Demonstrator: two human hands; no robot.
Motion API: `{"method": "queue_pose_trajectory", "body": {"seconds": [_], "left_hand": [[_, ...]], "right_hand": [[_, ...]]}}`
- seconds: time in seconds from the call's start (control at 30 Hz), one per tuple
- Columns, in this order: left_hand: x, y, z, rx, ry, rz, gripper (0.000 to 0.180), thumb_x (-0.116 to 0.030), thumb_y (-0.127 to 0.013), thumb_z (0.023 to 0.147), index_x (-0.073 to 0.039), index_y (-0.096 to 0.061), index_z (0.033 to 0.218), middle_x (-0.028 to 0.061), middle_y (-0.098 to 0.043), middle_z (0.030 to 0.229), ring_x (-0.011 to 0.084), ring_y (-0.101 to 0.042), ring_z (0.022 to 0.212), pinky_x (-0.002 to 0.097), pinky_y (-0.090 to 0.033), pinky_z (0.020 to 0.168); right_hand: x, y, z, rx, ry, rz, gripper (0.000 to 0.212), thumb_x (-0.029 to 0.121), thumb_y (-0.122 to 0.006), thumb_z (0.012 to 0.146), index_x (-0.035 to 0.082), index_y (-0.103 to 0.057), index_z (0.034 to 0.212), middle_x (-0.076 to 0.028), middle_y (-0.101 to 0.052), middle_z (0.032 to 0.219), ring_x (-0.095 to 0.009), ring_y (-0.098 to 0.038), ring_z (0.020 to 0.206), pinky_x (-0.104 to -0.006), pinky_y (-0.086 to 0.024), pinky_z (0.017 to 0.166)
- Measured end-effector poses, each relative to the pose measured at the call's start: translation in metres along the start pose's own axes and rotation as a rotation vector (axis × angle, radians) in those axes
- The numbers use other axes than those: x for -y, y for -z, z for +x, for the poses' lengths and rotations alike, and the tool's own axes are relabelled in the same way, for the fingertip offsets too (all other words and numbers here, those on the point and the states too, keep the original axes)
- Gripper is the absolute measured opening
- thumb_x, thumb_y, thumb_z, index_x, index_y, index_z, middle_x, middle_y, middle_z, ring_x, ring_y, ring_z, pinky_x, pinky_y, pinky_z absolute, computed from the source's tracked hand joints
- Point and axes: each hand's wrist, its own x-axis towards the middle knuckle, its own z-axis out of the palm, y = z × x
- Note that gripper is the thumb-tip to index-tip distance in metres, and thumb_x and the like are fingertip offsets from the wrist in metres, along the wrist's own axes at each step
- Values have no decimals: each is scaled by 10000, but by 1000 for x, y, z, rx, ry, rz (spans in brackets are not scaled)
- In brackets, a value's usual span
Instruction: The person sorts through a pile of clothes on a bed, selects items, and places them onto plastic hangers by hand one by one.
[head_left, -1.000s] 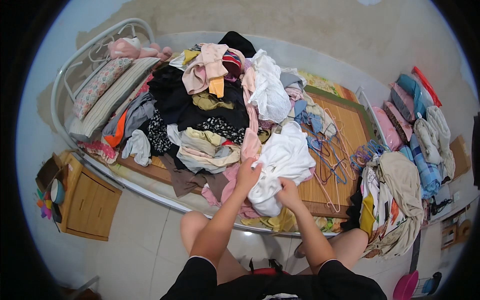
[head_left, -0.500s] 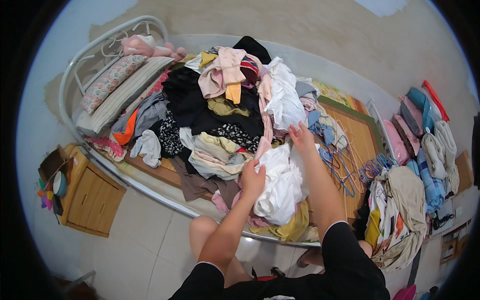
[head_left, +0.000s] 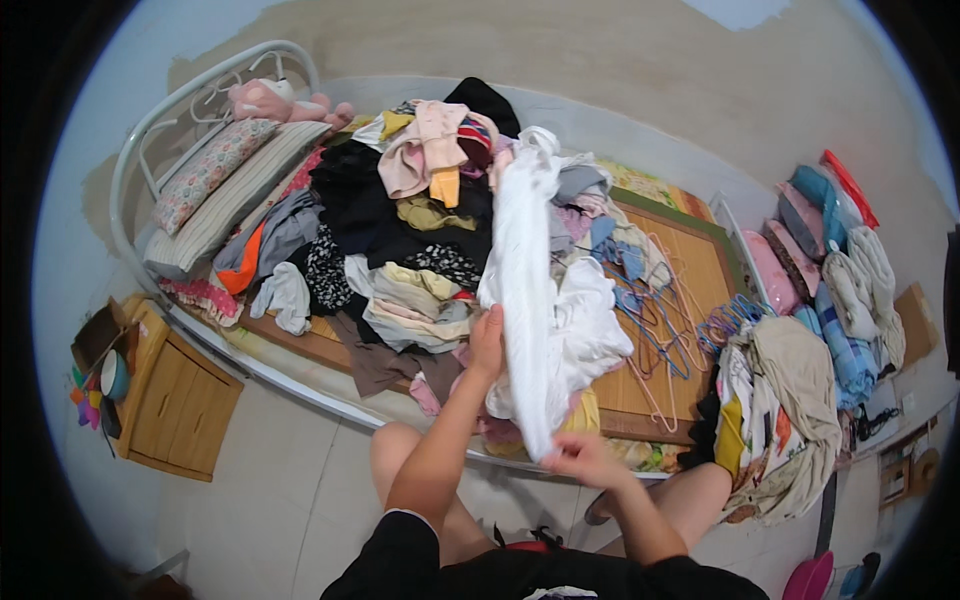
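Cloth (head_left: 522, 290), white and stretched long above the bed (head_left: 310, 395), looks light, soft and limp to us, best taken by its ends, with our right hand (head_left: 590, 462) pinching the near end and our left hand (head_left: 488, 342), well apart, at its left edge, grip unclear.

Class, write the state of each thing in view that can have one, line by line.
Long white cloth: stretched lengthwise
Right hand: pinching the cloth's near end
Left hand: at the cloth's edge, grip unclear
White cloth beside it: crumpled
Hangers: jumbled
Wooden cabinet: closed
Flowered pillow: tilted
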Motion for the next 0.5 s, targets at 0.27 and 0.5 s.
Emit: {"method": "queue_pose_trajectory", "body": {"seconds": [0.27, 0.5], "left_hand": [[13, 15, -31, 204, 16, 666, 363, -211, -641, 757, 31, -558, 1015, 148, -614, 931, 244, -577, 853, 313, -432, 775], [-109, -47, -117, 291, -117, 552, 307, -150, -598, 786, 10, -549, 1043, 130, -600, 944, 232, -574, 869, 312, -441, 754]], "right_hand": [[3, -32, -92, 399, 112, 41, 106, 149, -602, 838, 45, -597, 814, 33, -531, 680, -35, -444, 592, -196, -372, 539], [-8, 26, -74, -747, 388, 224, 540, 46, -651, 749, 6, -383, 1216, -86, -521, 1035, -158, -542, 899, -280, -455, 786]]}}
